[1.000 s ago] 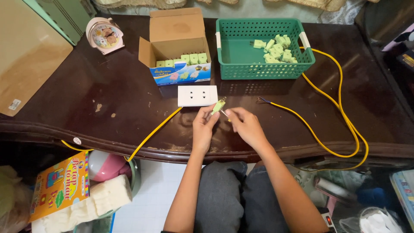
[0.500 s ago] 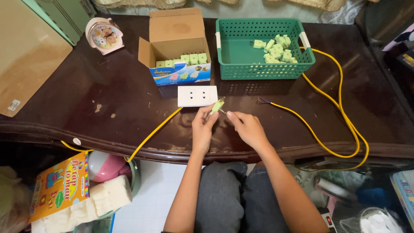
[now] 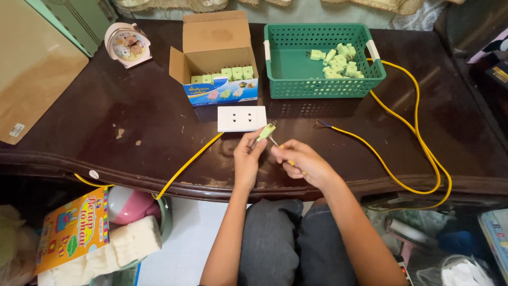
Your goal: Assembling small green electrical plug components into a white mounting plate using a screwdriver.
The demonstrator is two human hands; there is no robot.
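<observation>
My left hand [image 3: 247, 158] pinches a small pale green plug [image 3: 266, 131] just in front of the white socket plate [image 3: 242, 118] on the dark wooden table [image 3: 106, 122]. My right hand [image 3: 299, 162] holds a thin screwdriver [image 3: 276, 143] with a yellow handle, its tip at the plug. A yellow cable [image 3: 188, 165] runs from the socket plate over the table's front edge.
An open cardboard box [image 3: 214, 58] with several green plugs stands behind the socket plate. A green plastic basket [image 3: 275, 79] holds more plugs. Another yellow cable [image 3: 407, 132] loops at the right. A pink clock [image 3: 127, 44] sits at the back left.
</observation>
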